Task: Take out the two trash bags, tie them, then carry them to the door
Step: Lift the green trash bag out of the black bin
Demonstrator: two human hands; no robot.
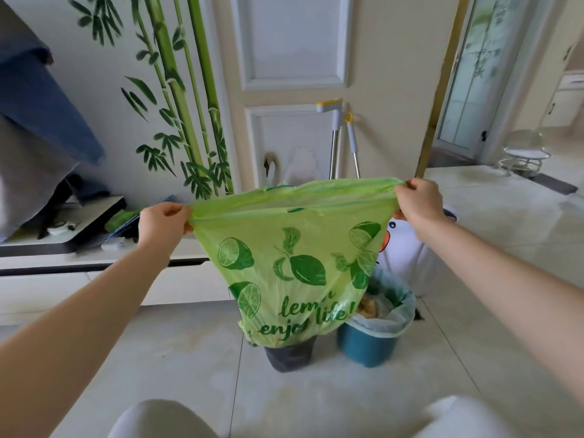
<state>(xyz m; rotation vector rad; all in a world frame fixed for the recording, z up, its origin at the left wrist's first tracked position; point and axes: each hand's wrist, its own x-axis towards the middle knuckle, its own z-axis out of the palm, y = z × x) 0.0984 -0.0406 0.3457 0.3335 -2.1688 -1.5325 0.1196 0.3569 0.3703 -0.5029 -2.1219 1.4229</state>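
A green trash bag (284, 267) printed with limes and lettering hangs stretched between both hands, lifted mostly out of a small dark bin (289, 355). My left hand (164, 221) grips the bag's left top corner. My right hand (418, 200) grips its right top corner. To the right, a blue bin (368, 346) holds a second, pale translucent bag (395, 314) folded over its rim with trash inside.
A white door (294, 90) stands straight ahead, with a mop and broom handle (339, 137) leaning on it. A low white cabinet (94, 279) runs along the left wall. A white container (401, 257) sits behind the blue bin. My knees show at the bottom.
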